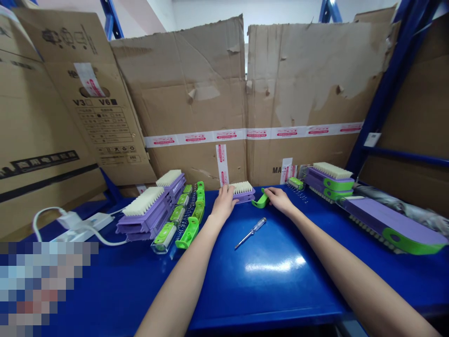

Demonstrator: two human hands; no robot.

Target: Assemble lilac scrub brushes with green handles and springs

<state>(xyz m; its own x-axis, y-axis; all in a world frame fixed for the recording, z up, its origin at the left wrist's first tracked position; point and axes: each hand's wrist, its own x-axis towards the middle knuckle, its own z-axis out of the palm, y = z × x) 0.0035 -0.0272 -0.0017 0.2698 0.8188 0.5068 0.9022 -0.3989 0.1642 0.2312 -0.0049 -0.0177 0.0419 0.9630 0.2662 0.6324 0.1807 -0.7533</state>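
At the back middle of the table, my left hand (224, 202) has its fingers on the near-left end of a purple brush with pale bristles (247, 197), bristles facing up. My right hand (278, 199) pinches the right end of a green plastic end cap (261, 201), which sits just right of the brush. A small gap or light contact between cap and brush cannot be told apart. Closer to me lies a clear-handled screwdriver (258, 225), its tip pointing toward the lower left.
On the left stand purple brush bodies (147, 206), clear-and-green modules (164, 234), springs and green end caps (191, 232). A white power strip (84, 227) lies beyond. To the right are stacked brushes (328, 175) and a long purple-green piece (389, 220). Cardboard (196, 103) walls the back.
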